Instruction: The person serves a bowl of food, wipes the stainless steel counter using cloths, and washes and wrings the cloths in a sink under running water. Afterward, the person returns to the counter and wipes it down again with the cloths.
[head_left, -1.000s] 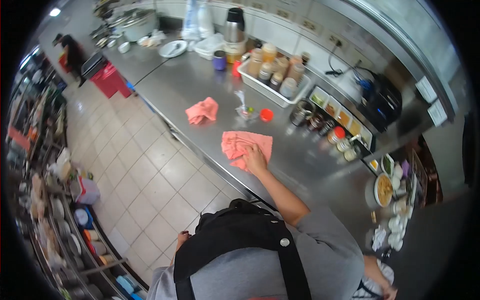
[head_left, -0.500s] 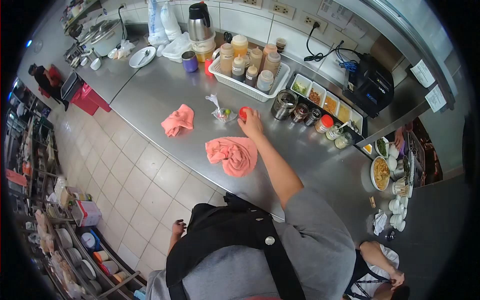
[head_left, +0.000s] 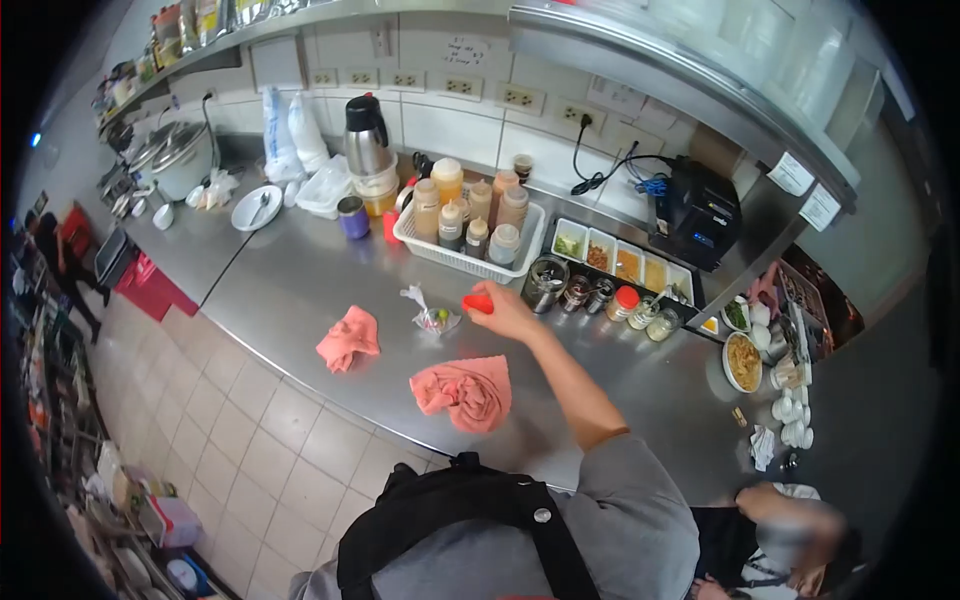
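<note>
My right hand [head_left: 508, 313] reaches over the steel counter with its fingers closed on a small red dish [head_left: 479, 303], which it holds tilted. Just left of the dish lies a knotted clear plastic bag [head_left: 436, 318] with small green and reddish things in it. Nearer to me, a crumpled pink cloth [head_left: 462, 393] rests on the counter below my forearm. A second, smaller pink cloth [head_left: 348, 339] lies further left. My left hand is out of view.
Behind stands a white basket [head_left: 453, 257] of squeeze bottles. Several jars [head_left: 576, 293] and a topping tray [head_left: 625, 264] line the right side. A black printer [head_left: 696, 215] stands under the steel shelf. Another person's arm [head_left: 790, 520] shows at lower right.
The red dish, flat under my right fingers before, is now tilted in my grip. My view has shifted upward, and my left hand has gone out of frame.
</note>
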